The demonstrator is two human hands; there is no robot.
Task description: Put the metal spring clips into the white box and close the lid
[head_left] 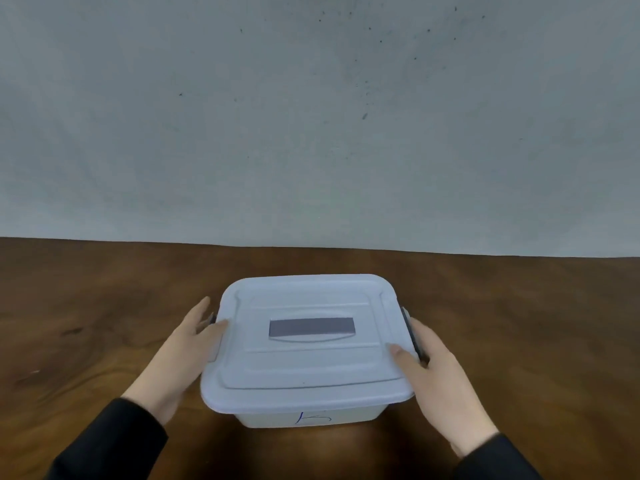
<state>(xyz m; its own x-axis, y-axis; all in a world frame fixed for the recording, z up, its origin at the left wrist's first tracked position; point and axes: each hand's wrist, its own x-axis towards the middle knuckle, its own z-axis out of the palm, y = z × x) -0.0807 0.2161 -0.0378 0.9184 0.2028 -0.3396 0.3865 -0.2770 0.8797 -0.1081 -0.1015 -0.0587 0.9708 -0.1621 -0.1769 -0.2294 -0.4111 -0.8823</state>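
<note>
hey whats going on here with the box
A person holds a white box on a wooden table, one hand on each side. The lid is on top. The left hand and right hand sit at the dark side latches, thumbs on the lid's edges. No spring clips are in sight; whether any are inside can't be told.

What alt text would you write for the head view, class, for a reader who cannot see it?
Two hands grip the sides of a white box with its lid on: the left hand and right hand each rest at a dark side latch. The box sits on a brown wooden table before a pale wall; no clips show.
</note>
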